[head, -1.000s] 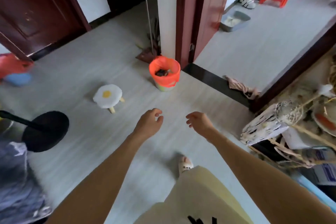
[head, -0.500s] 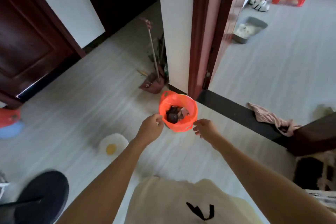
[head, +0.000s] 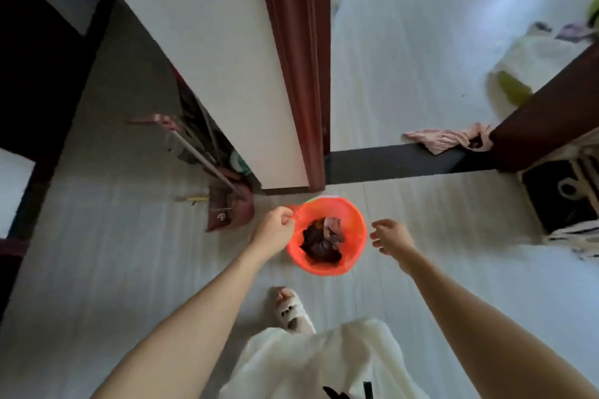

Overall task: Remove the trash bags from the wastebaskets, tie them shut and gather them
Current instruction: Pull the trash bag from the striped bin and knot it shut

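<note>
One orange trash bag (head: 299,257) lines the wastebasket (head: 319,200) on the floor by the doorframe; left hand (head: 274,232) grip pinches its rim; right hand (head: 390,236), loosely spread, should catch the opposite edge.

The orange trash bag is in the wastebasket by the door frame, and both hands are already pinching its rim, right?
Not quite. In the head view only the left hand pinches the orange trash bag at its rim; the right hand hangs open beside it, not touching.
</note>
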Available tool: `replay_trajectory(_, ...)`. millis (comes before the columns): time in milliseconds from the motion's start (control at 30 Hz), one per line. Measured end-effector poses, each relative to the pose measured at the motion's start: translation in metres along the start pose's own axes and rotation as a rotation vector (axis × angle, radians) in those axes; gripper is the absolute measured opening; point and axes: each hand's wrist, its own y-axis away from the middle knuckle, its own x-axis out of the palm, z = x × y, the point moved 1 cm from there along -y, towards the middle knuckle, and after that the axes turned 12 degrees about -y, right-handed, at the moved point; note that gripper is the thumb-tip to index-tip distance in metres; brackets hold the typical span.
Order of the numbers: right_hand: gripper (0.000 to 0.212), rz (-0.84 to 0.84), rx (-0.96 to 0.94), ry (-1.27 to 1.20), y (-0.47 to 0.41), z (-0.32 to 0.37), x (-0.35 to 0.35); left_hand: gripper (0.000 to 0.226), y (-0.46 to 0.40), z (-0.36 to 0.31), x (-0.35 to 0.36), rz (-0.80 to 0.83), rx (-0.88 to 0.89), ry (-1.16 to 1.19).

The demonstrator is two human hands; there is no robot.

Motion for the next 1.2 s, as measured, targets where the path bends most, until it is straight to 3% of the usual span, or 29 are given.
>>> replay_trajectory(167,0.03,-0.185,0.062,-0.097,-0.012,-0.035,0.009,0.03,-0.045,0.014,0.017,0.152,0.001,-0.007)
replay_trajectory(267,0.035,-0.234,0.103,-0.095,-0.039,-0.071,0.02,0.034,-0.078,0.04,0.051,0.149,-0.047,-0.016)
replay_trajectory(433,0.04,-0.246,0.119,-0.095,-0.137,-0.158,0.057,0.054,-0.168,0.113,0.141,0.126,-0.184,0.017)
replay_trajectory(633,0.055,-0.382,0.062,-0.126,-0.274,-0.258,0.107,0.078,-0.284,0.194,0.265,0.133,-0.062,-0.18)
replay_trajectory(733,0.057,-0.466,-0.073,-0.135,-0.329,-0.293,0.124,0.067,-0.329,0.211,0.307,-0.054,0.065,-0.153)
replay_trajectory(867,0.03,-0.703,-0.311,-0.101,-0.362,-0.302,0.121,0.046,-0.365,0.204,0.314,-0.355,0.253,-0.168)
replay_trajectory(1067,0.039,-0.877,-0.469,0.022,-0.384,-0.298,0.106,0.031,-0.393,0.173,0.309,-0.54,0.363,-0.095)
replay_trajectory(1200,0.035,-0.861,-0.557,0.104,-0.382,-0.298,0.098,0.016,-0.386,0.165,0.316,-0.634,0.519,-0.19)
